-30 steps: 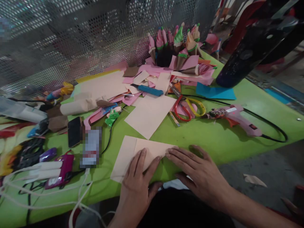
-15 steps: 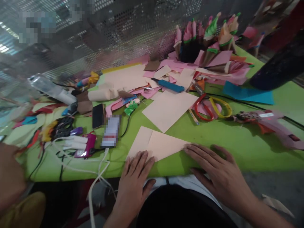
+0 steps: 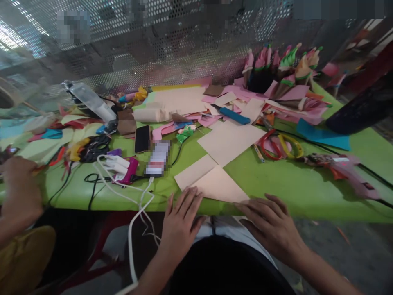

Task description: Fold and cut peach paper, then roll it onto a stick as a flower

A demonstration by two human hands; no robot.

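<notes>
A pale peach sheet of paper, folded over on itself, lies at the table's front edge. My left hand rests on its near left edge with fingers stretched out and flat. At its right corner is my right hand, fingers extended and fingertips touching or just beside the paper. Just behind, a flat peach square of paper lies partly against the folded one. Neither hand is closed around anything.
Red- and yellow-handled scissors, a blue cutter and a pink glue gun lie to the right. A phone with a white cable is at left. Another person's hand is at far left. Paper cones stand behind.
The folded sheet's flap now stands as a peak in the middle, and its right corner sits lower. My hands have shifted slightly with it. The other person's hand reaches farther onto the table.
</notes>
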